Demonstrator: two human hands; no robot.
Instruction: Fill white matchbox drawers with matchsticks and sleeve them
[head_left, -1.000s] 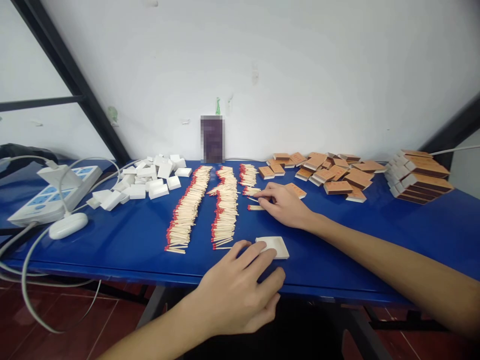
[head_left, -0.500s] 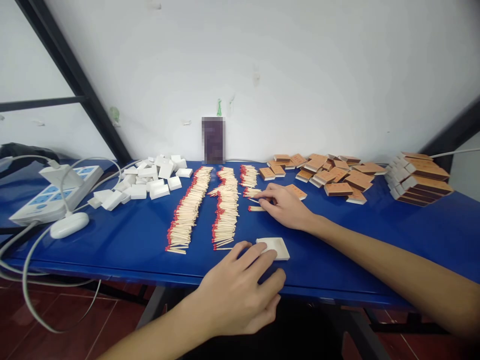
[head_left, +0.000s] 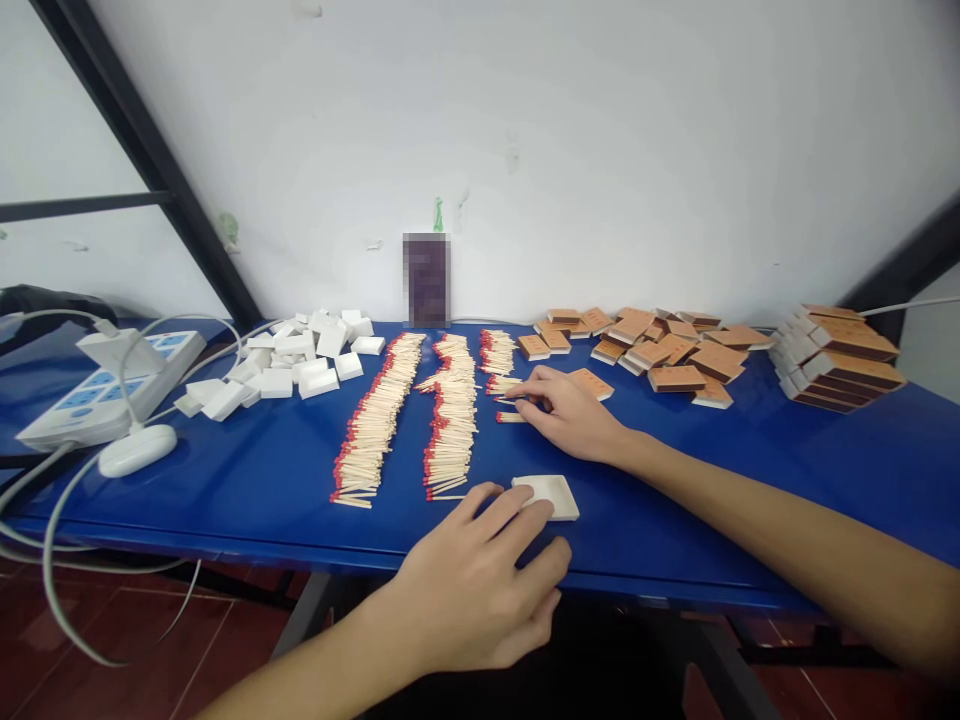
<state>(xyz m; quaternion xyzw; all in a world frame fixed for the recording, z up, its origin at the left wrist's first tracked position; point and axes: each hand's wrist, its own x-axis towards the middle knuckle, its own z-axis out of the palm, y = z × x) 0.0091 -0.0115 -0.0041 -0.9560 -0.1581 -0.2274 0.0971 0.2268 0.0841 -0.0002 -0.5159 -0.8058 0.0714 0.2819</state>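
Observation:
My right hand (head_left: 568, 412) is at the shortest row of red-tipped matches (head_left: 497, 352), right of the two longer rows. Its thumb and index finger pinch at the tail ends of a few matches (head_left: 510, 400) near the row's front; how many are held is hidden. My left hand (head_left: 480, 580) hovers palm down at the table's front edge, its fingers bent and apart. Its fingertips touch or overlap the left side of a white matchbox tray (head_left: 559, 495), which lies flat. The middle match row (head_left: 454, 420) ends just beyond this hand.
White trays (head_left: 315, 350) lie heaped at the left, beside a power strip (head_left: 112, 390) with cables. Orange-brown matchbox sleeves (head_left: 675, 350) are piled at the back right, and stacked matchboxes (head_left: 840, 360) stand farther right. A blurred dark rectangle (head_left: 427, 280) leans on the wall.
My right hand has shifted very slightly left, its fingertips still at the short match row. My left hand and the tray beside it look unmoved.

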